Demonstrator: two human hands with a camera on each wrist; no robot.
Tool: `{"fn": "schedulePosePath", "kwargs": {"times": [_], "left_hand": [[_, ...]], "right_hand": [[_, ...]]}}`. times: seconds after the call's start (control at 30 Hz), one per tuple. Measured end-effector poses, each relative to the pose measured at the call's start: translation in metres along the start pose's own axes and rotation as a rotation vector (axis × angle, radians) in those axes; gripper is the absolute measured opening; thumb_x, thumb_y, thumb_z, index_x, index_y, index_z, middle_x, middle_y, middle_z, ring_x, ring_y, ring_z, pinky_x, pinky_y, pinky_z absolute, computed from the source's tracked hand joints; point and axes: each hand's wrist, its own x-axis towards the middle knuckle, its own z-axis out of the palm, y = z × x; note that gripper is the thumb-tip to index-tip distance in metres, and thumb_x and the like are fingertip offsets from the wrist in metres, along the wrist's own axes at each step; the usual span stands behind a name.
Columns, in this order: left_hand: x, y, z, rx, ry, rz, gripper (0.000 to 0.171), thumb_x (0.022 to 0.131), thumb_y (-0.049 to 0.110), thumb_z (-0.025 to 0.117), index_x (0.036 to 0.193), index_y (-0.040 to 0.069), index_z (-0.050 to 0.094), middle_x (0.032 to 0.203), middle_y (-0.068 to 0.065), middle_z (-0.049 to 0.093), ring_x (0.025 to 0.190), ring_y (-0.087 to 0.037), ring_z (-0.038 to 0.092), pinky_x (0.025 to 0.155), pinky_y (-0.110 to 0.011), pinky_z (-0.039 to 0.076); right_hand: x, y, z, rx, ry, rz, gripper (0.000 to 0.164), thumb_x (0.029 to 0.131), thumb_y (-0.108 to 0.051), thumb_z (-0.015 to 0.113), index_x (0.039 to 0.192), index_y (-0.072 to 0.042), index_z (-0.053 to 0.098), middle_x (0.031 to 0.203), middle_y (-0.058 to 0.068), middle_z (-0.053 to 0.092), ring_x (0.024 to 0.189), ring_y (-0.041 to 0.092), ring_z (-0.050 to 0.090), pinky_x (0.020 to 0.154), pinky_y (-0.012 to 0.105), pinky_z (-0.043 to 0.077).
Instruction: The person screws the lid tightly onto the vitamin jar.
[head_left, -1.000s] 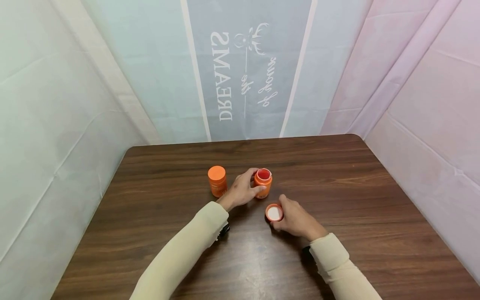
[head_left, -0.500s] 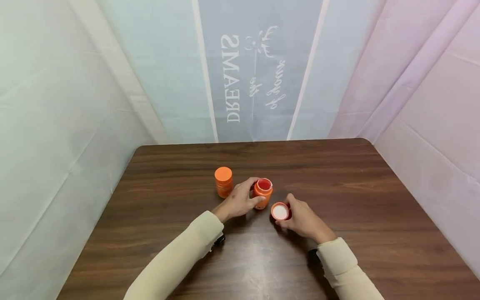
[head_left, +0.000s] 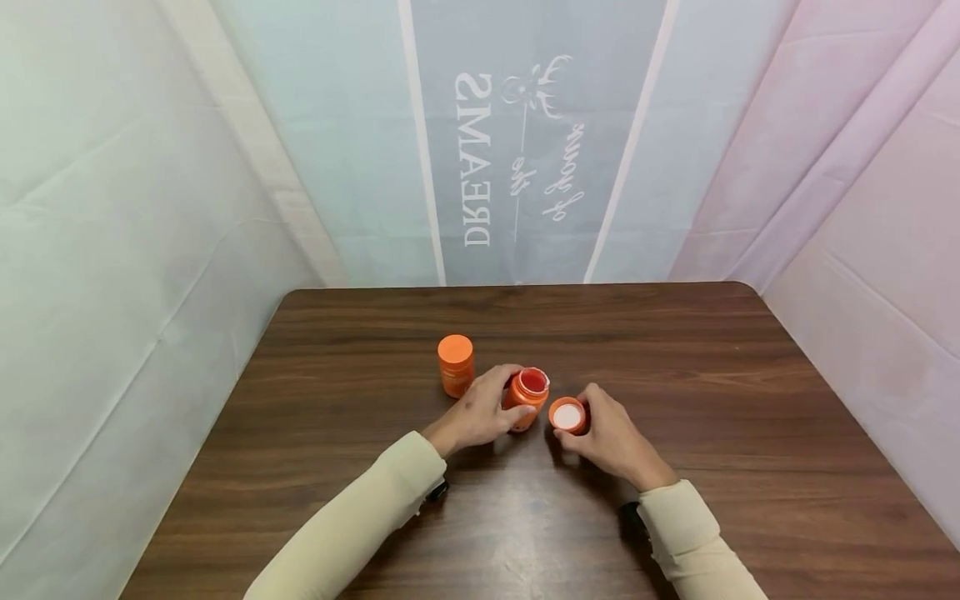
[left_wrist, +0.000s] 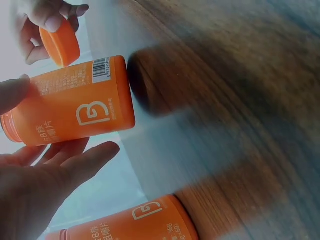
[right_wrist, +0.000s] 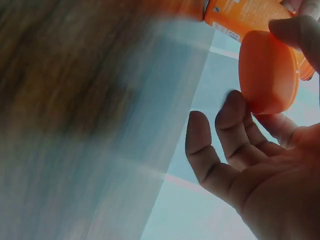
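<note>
My left hand [head_left: 480, 408] grips an uncapped orange bottle [head_left: 528, 402], its red inside showing at the mouth. In the left wrist view this bottle [left_wrist: 75, 102] shows a white logo and a barcode, with thumb and fingers on opposite sides. My right hand [head_left: 611, 437] pinches an orange screw cap [head_left: 567, 416] just right of the bottle, white liner facing up. The right wrist view has the cap [right_wrist: 267, 72] between thumb and finger, other fingers loosely bent. Cap and bottle are apart. Behind my left hand stands a second orange bottle [head_left: 456, 367] with its lid on.
The dark wood-grain table [head_left: 360, 358] has rounded far corners. Pale fabric walls [head_left: 135, 292] rise at the left, right and back. The back cloth [head_left: 517, 167] carries mirrored white lettering.
The open bottle has come nearer to me in my left hand. The cap has risen slightly and drawn closer to the bottle. The whole view has shifted a little.
</note>
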Motion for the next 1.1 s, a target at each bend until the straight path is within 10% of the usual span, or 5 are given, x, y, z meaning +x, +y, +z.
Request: {"fn": "schedulePosePath", "kwargs": {"times": [0.23,0.6,1.1], "left_hand": [[-0.003,0.0015,-0.0004,0.03,0.037,-0.022,0.055,0.091,0.022,0.076,0.136,0.005,0.05,0.126,-0.008,0.058,0.114,-0.018,0.056,0.098,-0.033,0.048],[-0.004,-0.0031,0.0045,0.016,0.091,-0.014,0.057,0.084,0.021,0.081,0.133,0.007,0.054,0.118,-0.005,0.059,0.105,-0.015,0.058,0.092,-0.029,0.051],[-0.0051,-0.0071,0.0092,0.025,-0.027,-0.041,0.057,0.096,0.028,0.07,0.143,0.012,0.042,0.129,-0.007,0.052,0.108,-0.017,0.055,0.094,-0.032,0.049]], "right_hand": [[0.0034,-0.0022,-0.0025,-0.009,0.092,-0.101,0.052,0.067,-0.004,0.086,0.106,-0.001,0.053,0.106,0.016,0.064,0.086,0.024,0.064,0.073,0.039,0.056],[0.0046,-0.0065,-0.0067,-0.013,0.104,-0.157,0.05,0.081,-0.016,0.081,0.121,0.001,0.056,0.099,0.008,0.06,0.078,0.017,0.055,0.064,0.028,0.049],[0.0051,-0.0046,-0.009,-0.005,0.093,-0.185,0.054,0.084,-0.022,0.083,0.123,-0.002,0.051,0.097,0.005,0.059,0.081,0.019,0.056,0.066,0.028,0.05]]}}
